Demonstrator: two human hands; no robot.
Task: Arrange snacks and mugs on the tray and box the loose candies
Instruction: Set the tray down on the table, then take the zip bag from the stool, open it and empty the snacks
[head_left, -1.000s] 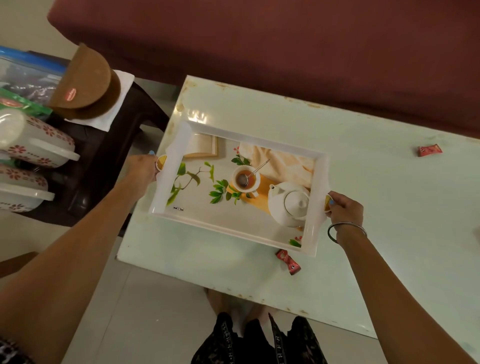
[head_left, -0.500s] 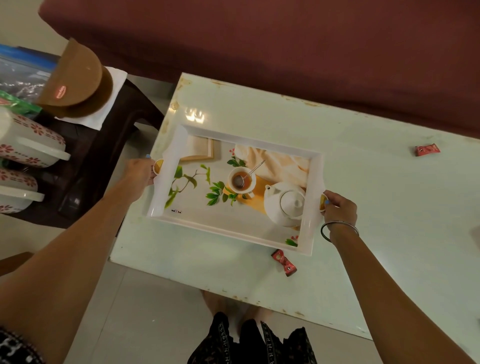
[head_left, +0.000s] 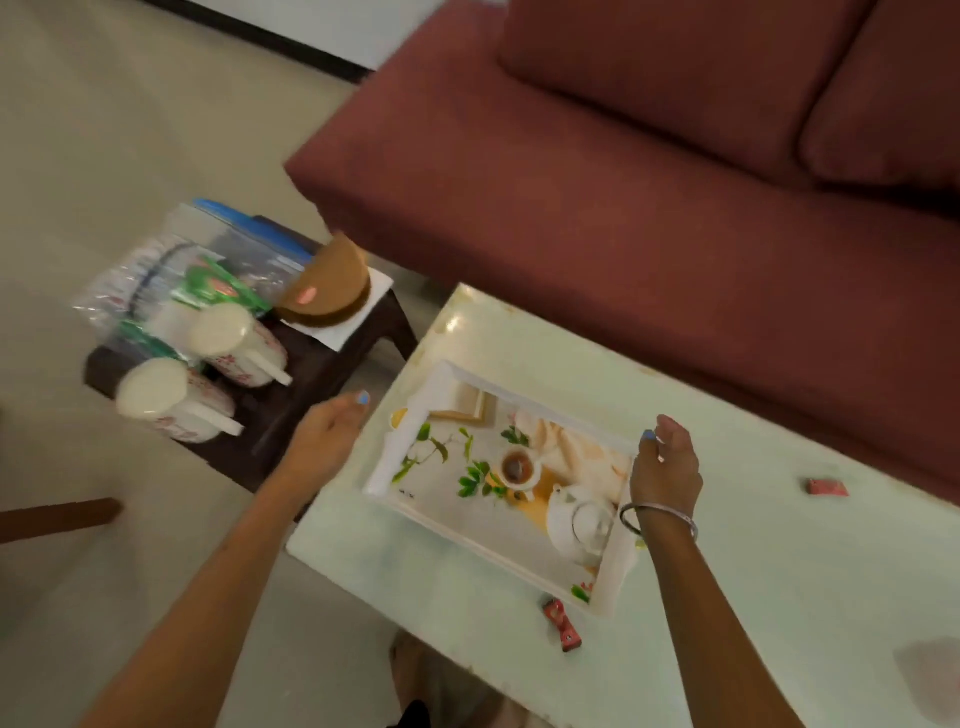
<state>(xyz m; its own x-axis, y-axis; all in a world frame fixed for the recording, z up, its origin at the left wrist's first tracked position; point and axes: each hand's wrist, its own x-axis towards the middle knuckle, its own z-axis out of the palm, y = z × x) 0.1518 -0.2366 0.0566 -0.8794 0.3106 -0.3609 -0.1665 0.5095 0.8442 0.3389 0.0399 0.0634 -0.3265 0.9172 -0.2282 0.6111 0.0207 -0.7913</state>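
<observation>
A white tray (head_left: 402, 441) printed with a teapot and leaves lies on the pale table (head_left: 753, 597). My left hand (head_left: 324, 436) hovers just off the tray's left end, fingers apart and empty. Above the tray's right end, my right hand (head_left: 665, 462) is open too, a bangle on its wrist. Two floral white mugs (head_left: 244, 345) (head_left: 166, 397) lie on their sides on a dark stool (head_left: 306, 384) to the left, beside clear snack bags (head_left: 171, 270) and an open brown round box (head_left: 327, 291). One red candy (head_left: 563, 623) rests by the tray's near corner, another red candy (head_left: 826, 487) far right.
A maroon sofa (head_left: 649, 182) runs along the table's far side. The stool stands on a beige floor left of the table. My feet show under the table's near edge. The view is blurred from head motion.
Both hands have let go of the tray's ends and lifted away; the tray now rests on the table. The view swung up and left, bringing the stool and sofa into sight.
</observation>
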